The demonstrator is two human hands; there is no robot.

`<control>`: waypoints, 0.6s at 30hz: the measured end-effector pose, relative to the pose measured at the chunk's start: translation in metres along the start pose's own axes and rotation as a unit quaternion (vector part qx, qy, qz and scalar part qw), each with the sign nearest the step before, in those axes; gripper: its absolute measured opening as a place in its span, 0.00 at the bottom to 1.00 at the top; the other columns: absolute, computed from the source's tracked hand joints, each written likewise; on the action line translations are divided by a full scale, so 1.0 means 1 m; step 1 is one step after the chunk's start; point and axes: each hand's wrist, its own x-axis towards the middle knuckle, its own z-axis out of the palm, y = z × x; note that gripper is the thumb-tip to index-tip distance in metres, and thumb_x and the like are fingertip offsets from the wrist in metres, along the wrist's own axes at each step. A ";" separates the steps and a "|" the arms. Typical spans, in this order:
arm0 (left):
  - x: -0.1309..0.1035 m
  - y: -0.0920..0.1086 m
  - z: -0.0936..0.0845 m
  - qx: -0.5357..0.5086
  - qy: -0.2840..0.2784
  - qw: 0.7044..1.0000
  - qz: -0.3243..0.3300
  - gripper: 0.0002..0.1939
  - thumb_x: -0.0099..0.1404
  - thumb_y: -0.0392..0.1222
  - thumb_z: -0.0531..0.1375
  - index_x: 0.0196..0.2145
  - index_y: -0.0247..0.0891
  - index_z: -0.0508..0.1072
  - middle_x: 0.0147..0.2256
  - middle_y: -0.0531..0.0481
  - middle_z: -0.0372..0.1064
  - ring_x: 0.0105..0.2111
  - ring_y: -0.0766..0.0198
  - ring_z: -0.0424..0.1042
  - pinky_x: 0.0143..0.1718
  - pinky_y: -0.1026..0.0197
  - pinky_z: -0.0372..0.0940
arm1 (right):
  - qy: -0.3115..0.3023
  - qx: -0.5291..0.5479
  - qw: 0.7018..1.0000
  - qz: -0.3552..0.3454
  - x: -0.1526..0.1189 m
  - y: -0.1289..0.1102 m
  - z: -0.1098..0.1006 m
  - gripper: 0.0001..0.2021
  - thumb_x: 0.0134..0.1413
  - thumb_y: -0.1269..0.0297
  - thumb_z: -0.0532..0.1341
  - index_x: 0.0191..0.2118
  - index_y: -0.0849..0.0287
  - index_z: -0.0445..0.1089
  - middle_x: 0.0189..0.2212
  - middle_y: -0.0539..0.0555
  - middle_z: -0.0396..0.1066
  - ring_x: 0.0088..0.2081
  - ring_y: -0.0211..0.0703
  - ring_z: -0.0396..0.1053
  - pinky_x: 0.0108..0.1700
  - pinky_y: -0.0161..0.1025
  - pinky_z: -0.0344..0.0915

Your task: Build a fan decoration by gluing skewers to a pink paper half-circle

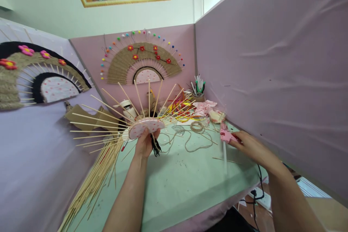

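Observation:
My left hand (145, 143) grips a half-round fan base (145, 127) covered in white cloth with pink dots. Thin wooden sticks (99, 120) radiate from its curved edge, and a black tassel (155, 145) hangs below it by my fingers. Over at the right side of the table, my right hand (246, 143) is closed around a pink hot glue gun (226, 133). A clear glue stick (224, 152) shows beneath the gun. My fingers partly hide its handle.
Loose sticks (94, 181) lie in a pile at the left. Twine (197, 127) curls across the green tabletop (179, 181). A cup of tools (199, 92) and a white bottle (128, 108) stand behind. Finished fans (144, 59) hang on the partitions. A black cord (261, 185) drops at right.

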 end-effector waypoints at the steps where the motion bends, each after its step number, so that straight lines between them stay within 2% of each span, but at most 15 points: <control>1: 0.000 -0.001 0.000 -0.003 -0.002 1.000 0.000 0.06 0.56 0.34 0.67 0.34 0.36 0.74 0.33 0.46 0.77 0.36 0.60 0.77 0.48 0.52 0.72 | 0.011 0.040 0.999 -0.018 -0.001 -0.006 -0.003 0.18 0.57 0.51 0.55 0.40 0.59 0.74 0.38 0.60 0.76 0.39 0.51 0.73 0.41 0.42 0.66; 4: -0.002 -0.003 0.002 -0.014 0.001 1.000 0.004 0.06 0.56 0.33 0.66 0.33 0.36 0.74 0.34 0.47 0.77 0.36 0.59 0.77 0.45 0.53 0.74 | 0.020 0.155 0.987 -0.044 -0.005 -0.024 -0.007 0.21 0.60 0.47 0.53 0.42 0.57 0.74 0.38 0.58 0.77 0.38 0.50 0.73 0.40 0.43 0.68; 6: -0.003 -0.005 0.003 -0.018 0.007 1.000 0.005 0.06 0.57 0.33 0.66 0.33 0.36 0.74 0.33 0.48 0.77 0.36 0.60 0.77 0.43 0.55 0.74 | 0.020 0.240 0.970 -0.023 -0.007 -0.037 -0.005 0.23 0.60 0.44 0.53 0.44 0.58 0.74 0.37 0.58 0.77 0.36 0.48 0.73 0.36 0.42 0.70; 9: -0.005 -0.011 0.004 -0.021 0.012 1.000 -0.001 0.06 0.56 0.32 0.66 0.33 0.36 0.74 0.33 0.49 0.77 0.35 0.61 0.77 0.44 0.56 0.74 | 0.031 0.377 0.926 0.020 -0.010 -0.060 0.005 0.26 0.56 0.41 0.56 0.44 0.60 0.75 0.34 0.59 0.76 0.30 0.44 0.71 0.30 0.38 0.69; 12: -0.009 -0.018 0.006 -0.017 0.008 1.000 -0.001 0.07 0.55 0.31 0.67 0.32 0.36 0.73 0.32 0.51 0.76 0.35 0.62 0.76 0.47 0.54 0.73 | 0.051 0.483 0.873 0.034 -0.016 -0.085 0.017 0.27 0.54 0.40 0.58 0.40 0.62 0.75 0.31 0.58 0.74 0.26 0.39 0.68 0.27 0.35 0.66; 15: -0.012 -0.026 0.008 0.003 0.002 1.000 -0.012 0.09 0.53 0.32 0.69 0.32 0.36 0.73 0.33 0.50 0.76 0.35 0.62 0.76 0.49 0.53 0.71 | 0.052 0.535 0.843 0.025 -0.026 -0.111 0.027 0.26 0.56 0.41 0.57 0.38 0.63 0.74 0.29 0.58 0.73 0.24 0.37 0.65 0.24 0.34 0.64; 18: -0.017 -0.033 0.009 0.020 -0.019 0.999 -0.019 0.14 0.49 0.33 0.71 0.34 0.35 0.74 0.34 0.48 0.77 0.37 0.60 0.76 0.49 0.51 0.71 | 0.061 0.536 0.841 -0.026 -0.037 -0.131 0.032 0.23 0.59 0.44 0.56 0.37 0.62 0.74 0.29 0.57 0.73 0.23 0.37 0.65 0.23 0.34 0.64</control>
